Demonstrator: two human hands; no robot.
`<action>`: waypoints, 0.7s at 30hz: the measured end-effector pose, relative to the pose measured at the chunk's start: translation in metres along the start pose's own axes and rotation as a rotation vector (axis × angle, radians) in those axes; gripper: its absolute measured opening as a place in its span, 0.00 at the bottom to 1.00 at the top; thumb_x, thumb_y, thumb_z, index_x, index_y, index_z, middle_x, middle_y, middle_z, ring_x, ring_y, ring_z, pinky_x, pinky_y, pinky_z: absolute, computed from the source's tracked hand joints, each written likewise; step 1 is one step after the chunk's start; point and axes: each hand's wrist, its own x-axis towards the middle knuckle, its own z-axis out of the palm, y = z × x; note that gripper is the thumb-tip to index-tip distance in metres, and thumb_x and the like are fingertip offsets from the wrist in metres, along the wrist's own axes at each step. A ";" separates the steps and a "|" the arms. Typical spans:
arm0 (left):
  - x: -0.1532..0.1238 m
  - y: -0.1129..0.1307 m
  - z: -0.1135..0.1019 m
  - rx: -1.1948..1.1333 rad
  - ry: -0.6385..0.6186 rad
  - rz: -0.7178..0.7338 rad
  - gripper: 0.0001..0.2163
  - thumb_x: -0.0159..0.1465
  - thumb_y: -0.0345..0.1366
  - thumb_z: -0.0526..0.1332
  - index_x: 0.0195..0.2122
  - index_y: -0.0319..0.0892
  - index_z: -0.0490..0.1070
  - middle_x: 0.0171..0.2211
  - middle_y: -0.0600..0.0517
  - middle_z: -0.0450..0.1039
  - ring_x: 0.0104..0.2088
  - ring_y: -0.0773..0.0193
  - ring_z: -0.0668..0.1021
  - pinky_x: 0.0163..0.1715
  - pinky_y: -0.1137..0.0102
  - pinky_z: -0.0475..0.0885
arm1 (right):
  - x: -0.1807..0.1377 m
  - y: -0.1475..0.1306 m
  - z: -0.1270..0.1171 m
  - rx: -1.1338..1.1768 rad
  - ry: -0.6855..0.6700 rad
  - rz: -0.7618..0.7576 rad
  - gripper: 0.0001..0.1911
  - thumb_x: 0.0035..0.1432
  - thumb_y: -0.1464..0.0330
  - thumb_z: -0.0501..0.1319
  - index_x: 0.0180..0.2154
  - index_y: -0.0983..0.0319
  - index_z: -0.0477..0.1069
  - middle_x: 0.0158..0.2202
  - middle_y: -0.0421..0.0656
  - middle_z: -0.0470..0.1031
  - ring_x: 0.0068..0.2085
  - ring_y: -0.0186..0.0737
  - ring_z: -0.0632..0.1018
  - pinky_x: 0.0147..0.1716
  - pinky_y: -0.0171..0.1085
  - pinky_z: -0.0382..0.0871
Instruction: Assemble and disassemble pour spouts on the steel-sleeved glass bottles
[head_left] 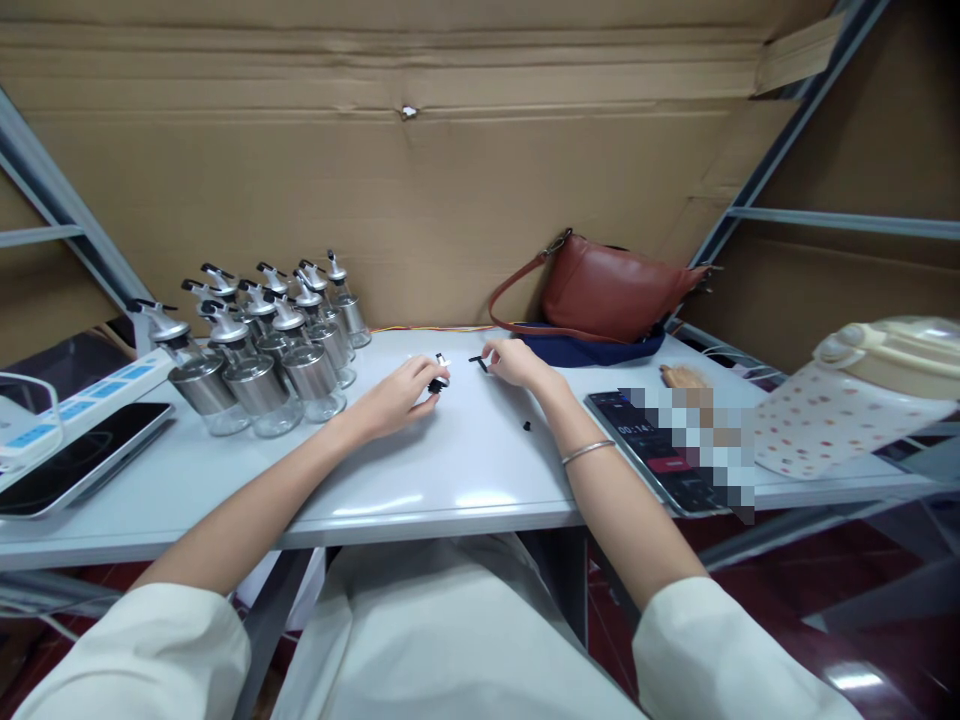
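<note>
My left hand (405, 395) is closed around a small black-and-white pourer piece (438, 384), pinched between thumb and fingers; its exact shape is partly hidden. Just to the right, my right hand (510, 362) pinches a thin black lever (478, 362) that resembles the ones on the bottle tops. The two pieces are apart, with a short gap between them. A tiny black part (527, 426) lies on the white table (450, 480) below my right hand. Several glass oil bottles (255, 390) with steel sleeves and silver pourer tops stand upright in a group, left of my left hand.
A power strip (90, 405) and a dark tablet-like device (82, 460) occupy the left end. Behind my right hand is a brown handbag (615, 290) on dark blue cloth. Toward the right are a phone (652, 450) and a spotted white jug (832, 420). Cardboard (420, 210) walls the back.
</note>
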 end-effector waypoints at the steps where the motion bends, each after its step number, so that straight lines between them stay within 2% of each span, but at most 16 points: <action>1: 0.000 0.000 0.000 -0.006 0.004 0.001 0.12 0.63 0.30 0.52 0.47 0.42 0.62 0.47 0.44 0.66 0.49 0.57 0.70 0.50 0.62 0.66 | 0.000 0.000 0.001 0.008 -0.014 -0.014 0.14 0.50 0.76 0.61 0.40 0.64 0.76 0.39 0.48 0.79 0.41 0.43 0.78 0.39 0.34 0.67; 6: 0.001 -0.001 0.002 -0.021 0.031 0.013 0.14 0.59 0.25 0.52 0.45 0.41 0.62 0.45 0.45 0.67 0.48 0.58 0.71 0.50 0.62 0.66 | -0.001 -0.005 0.000 0.064 -0.056 -0.051 0.08 0.46 0.79 0.62 0.29 0.66 0.78 0.32 0.50 0.80 0.38 0.44 0.79 0.38 0.34 0.68; 10: -0.001 -0.007 0.005 -0.001 0.019 0.023 0.16 0.57 0.22 0.52 0.46 0.42 0.62 0.45 0.47 0.67 0.48 0.59 0.70 0.50 0.61 0.66 | -0.006 -0.013 -0.009 0.150 -0.066 -0.080 0.05 0.49 0.77 0.61 0.30 0.66 0.76 0.31 0.47 0.80 0.36 0.41 0.79 0.36 0.32 0.69; 13: -0.002 -0.011 0.006 0.002 0.015 0.020 0.15 0.58 0.23 0.52 0.46 0.42 0.61 0.45 0.47 0.67 0.48 0.59 0.70 0.48 0.63 0.67 | -0.012 -0.022 -0.017 0.433 -0.147 -0.069 0.05 0.52 0.78 0.59 0.32 0.66 0.72 0.29 0.45 0.79 0.31 0.36 0.79 0.31 0.30 0.71; 16: -0.002 -0.011 0.005 0.003 0.020 0.011 0.15 0.58 0.23 0.52 0.46 0.41 0.61 0.44 0.46 0.66 0.47 0.59 0.70 0.48 0.64 0.67 | -0.019 -0.031 -0.023 0.762 -0.261 -0.039 0.07 0.49 0.82 0.58 0.28 0.67 0.70 0.23 0.42 0.76 0.25 0.32 0.78 0.27 0.29 0.71; 21: -0.001 -0.007 0.003 -0.024 0.041 -0.016 0.14 0.61 0.26 0.52 0.48 0.41 0.61 0.44 0.46 0.65 0.47 0.60 0.70 0.48 0.64 0.67 | -0.024 -0.038 -0.026 0.907 -0.391 -0.115 0.06 0.43 0.82 0.60 0.25 0.67 0.71 0.19 0.38 0.74 0.24 0.29 0.76 0.28 0.29 0.70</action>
